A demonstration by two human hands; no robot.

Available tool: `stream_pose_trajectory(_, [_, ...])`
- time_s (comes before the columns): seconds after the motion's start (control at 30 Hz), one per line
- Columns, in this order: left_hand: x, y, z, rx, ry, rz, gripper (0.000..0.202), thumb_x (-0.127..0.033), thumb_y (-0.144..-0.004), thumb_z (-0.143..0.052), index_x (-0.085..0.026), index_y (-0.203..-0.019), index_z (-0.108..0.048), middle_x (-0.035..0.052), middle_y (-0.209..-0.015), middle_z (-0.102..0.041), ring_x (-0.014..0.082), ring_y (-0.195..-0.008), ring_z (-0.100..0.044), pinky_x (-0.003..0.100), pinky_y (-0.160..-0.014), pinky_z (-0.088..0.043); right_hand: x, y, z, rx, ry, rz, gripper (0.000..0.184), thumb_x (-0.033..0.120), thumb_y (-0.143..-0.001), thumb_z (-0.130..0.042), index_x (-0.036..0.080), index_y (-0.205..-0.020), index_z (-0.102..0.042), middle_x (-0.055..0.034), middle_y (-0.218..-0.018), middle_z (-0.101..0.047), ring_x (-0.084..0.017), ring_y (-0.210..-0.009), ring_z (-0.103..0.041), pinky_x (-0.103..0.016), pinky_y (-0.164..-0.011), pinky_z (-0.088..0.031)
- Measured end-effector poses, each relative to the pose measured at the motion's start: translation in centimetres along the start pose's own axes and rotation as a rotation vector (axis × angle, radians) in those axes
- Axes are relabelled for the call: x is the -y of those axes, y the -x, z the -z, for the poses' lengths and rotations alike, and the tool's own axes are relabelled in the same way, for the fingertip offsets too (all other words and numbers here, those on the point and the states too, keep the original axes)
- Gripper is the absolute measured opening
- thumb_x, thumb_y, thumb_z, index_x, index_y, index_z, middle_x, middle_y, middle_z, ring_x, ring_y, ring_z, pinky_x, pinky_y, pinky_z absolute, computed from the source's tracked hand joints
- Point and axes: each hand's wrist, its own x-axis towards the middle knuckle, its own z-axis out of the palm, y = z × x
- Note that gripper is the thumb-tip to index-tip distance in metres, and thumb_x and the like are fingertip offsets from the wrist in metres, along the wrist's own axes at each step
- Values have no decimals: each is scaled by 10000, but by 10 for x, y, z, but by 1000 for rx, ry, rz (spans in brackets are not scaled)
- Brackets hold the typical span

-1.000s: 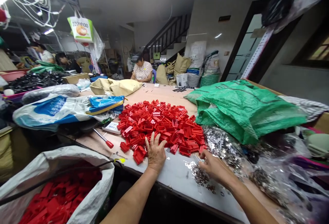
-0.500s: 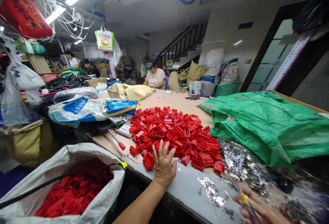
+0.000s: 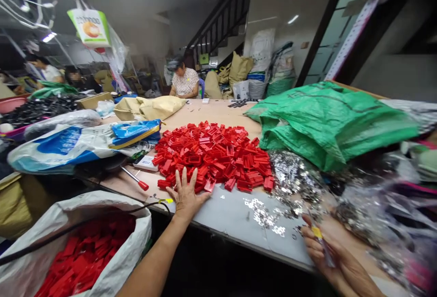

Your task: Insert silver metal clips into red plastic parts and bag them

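With fingers spread, my left hand (image 3: pixel 186 199) touches the near edge of a big heap of small red plastic parts (image 3: pixel 211 149). Nothing is gripped in it. Farther right, my right hand (image 3: pixel 341 258) is closed around what looks like a screwdriver (image 3: pixel 322 244), with a yellow band and a darker handle; it is slightly blurred. Small flat silver metal pieces (image 3: pixel 262 215) lie scattered on the grey mat (image 3: pixel 225 222) between my hands. Behind them, a larger mound of shiny metal pieces (image 3: pixel 295 176) reaches close to my right hand.
A white sack (image 3: pixel 143 229) of red parts stands at the lower left. A red-handled tool (image 3: pixel 141 184) and a white box (image 3: pixel 146 163) lie left of the heap. A green woven sack (image 3: pixel 327 119) covers the right side. Another person (image 3: pixel 185 81) sits across the table.
The view has turned right and downward. My left hand still lies spread at the heap's front edge, now with its fingers among the parts. My right hand keeps hold of the screwdriver.
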Motion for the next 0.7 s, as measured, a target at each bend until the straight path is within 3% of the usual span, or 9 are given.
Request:
stream_pose_trajectory(0.23, [-8, -11, -1, -12, -23, 9, 797, -641, -746, -575, -333, -1439, -329, 84, -1561, -218, 396, -1433, -42, 776, -991, -138, 6, 8, -28, -9, -179, -79, 511, 131, -666, -755, 215, -1132, -563, 10, -836, -523, -46, -602, -491, -135, -523, -516])
stream_pose_trajectory(0.5, [-10, -16, -4, -24, -13, 14, 791, -664, -749, -545, -302, -1427, -360, 79, -1550, -249, 378, -1433, -37, 759, -1007, -145, 3, 12, -36, 46, -235, 42, 412, 197, -699, -732, 211, -1082, -580, 3, -900, -513, -38, -612, -441, -152, -542, -477])
stream_pose_trajectory(0.63, [-10, -14, -1, -30, -2, -6, 775, -633, -765, -540, -297, -1435, -345, 82, -1546, -262, 374, -1431, -57, 752, -1012, -157, 7, 15, -40, 40, -157, 138, 234, 270, -756, -704, 220, -948, -579, 37, -773, -451, -35, -544, -378, -149, -495, -411])
stream_pose_trajectory(0.7, [-10, -11, 0, -37, 3, -17, 764, -613, -771, -544, -295, -1436, -342, 85, -1544, -266, 372, -1431, -67, 742, -1018, -166, 11, 18, -39, -2, 35, 205, 214, 355, -785, -679, 216, -892, -557, 48, -716, -408, -44, -523, -360, -168, -485, -385])
